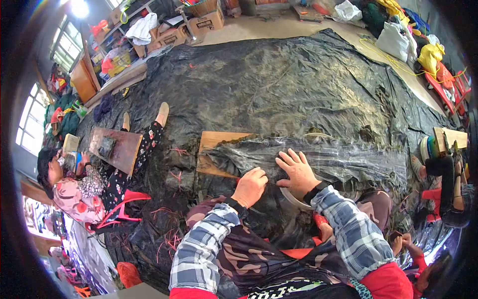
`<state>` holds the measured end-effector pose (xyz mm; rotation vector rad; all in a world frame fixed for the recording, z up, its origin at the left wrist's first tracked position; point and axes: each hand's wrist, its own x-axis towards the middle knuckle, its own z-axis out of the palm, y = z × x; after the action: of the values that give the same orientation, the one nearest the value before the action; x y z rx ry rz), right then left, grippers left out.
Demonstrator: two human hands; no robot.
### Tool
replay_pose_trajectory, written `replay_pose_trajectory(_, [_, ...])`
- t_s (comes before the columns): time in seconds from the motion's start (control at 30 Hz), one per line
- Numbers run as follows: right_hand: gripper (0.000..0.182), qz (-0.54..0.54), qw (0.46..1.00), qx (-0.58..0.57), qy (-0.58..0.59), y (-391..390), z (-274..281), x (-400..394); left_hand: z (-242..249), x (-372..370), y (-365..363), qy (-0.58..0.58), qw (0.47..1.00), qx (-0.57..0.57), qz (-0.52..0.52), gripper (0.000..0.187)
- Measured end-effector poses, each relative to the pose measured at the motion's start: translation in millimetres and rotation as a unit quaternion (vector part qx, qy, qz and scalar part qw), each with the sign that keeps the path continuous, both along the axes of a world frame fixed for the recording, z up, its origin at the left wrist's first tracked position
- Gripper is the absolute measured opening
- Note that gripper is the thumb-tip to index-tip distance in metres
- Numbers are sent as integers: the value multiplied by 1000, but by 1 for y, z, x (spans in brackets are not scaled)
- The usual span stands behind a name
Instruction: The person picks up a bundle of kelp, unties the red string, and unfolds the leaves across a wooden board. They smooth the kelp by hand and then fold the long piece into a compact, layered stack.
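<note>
A long, dark, thin gathered sheet, netting or film, lies across a wooden board in front of me. My right hand rests on it with the fingers spread. Close to the sheet's near edge, my left hand has its fingers curled together; what they hold, if anything, is hidden. Beneath the sheet and beside my right wrist, part of a pale round rim shows, like a bucket's.
On the left, a seated person works at a tilted board. Other people sit at the right. Black sheeting covers the floor, with reddish strings scattered near my left. Boxes and bags line the far side.
</note>
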<state>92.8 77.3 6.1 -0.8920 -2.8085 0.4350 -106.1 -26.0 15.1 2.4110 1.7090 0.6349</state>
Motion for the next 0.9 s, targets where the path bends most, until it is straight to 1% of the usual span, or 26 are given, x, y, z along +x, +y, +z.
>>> replay_pose_trajectory(0.03, [75,3,1000,1,2,-2,2,-1,3,-1,-1,-33,999,-37,9,13])
replay_pose_trajectory(0.07, [77,-1,1000,4,-5,-3,5,-2,3,-3,-1,-31,999,-34,13,13])
replay_pose_trajectory(0.1, [79,-7,1000,5,-13,-4,7,-3,3,-4,-1,-56,996,-40,51,13])
replay_pose_trajectory(0.13, [71,-2,999,36,-3,-4,10,-3,1,-4,0,-80,992,-45,87,13])
replay_pose_trajectory(0.17, [71,-2,999,38,-2,-2,12,-6,-2,-5,4,-79,992,-44,88,13])
replay_pose_trajectory(0.23, [61,-11,1000,7,-18,7,20,-14,-7,-7,17,-35,988,-11,152,14])
replay_pose_trajectory(0.27, [51,-8,1000,13,-3,11,26,-20,-8,-6,22,-29,984,-42,168,22])
replay_pose_trajectory(0.3, [51,-6,1000,15,-2,11,28,-26,-9,-4,26,-29,984,-40,170,22])
replay_pose_trajectory(0.37, [47,-28,998,35,-32,15,27,-38,1,1,34,108,979,-39,168,23])
replay_pose_trajectory(0.4, [45,-31,997,60,-32,14,26,-42,6,1,37,123,978,-67,152,21])
replay_pose_trajectory(0.43, [45,-31,997,60,-32,13,21,-45,3,-3,40,123,978,-68,152,21])
replay_pose_trajectory(0.5, [48,-33,992,117,-41,12,14,-49,-14,-19,48,123,989,65,52,26])
replay_pose_trajectory(0.53, [50,-28,995,90,-34,10,20,-48,-15,-28,52,27,998,-59,28,49])
replay_pose_trajectory(0.57, [50,-26,995,90,-36,13,17,-48,-17,-32,51,25,998,-59,30,49])
replay_pose_trajectory(0.6, [48,2,991,135,12,17,13,-49,-19,-36,52,31,995,-85,30,61])
replay_pose_trajectory(0.63, [47,29,982,179,59,20,11,-51,-10,-37,54,39,993,-112,30,74])
replay_pose_trajectory(0.67, [46,47,984,161,55,20,7,-53,-3,-37,58,103,975,-188,57,85])
replay_pose_trajectory(0.7, [46,47,984,161,54,19,4,-53,2,-39,59,102,975,-188,56,85])
replay_pose_trajectory(0.77, [48,60,996,52,46,21,-6,-53,12,-45,61,103,961,-247,70,83])
replay_pose_trajectory(0.8, [66,64,997,38,8,25,-10,-54,5,-48,64,115,958,-256,66,87])
replay_pose_trajectory(0.83, [66,64,997,38,8,24,-6,-54,6,-48,65,114,958,-256,67,87])
replay_pose_trajectory(0.9, [72,55,998,35,15,17,2,-54,10,-49,65,102,950,-272,110,96])
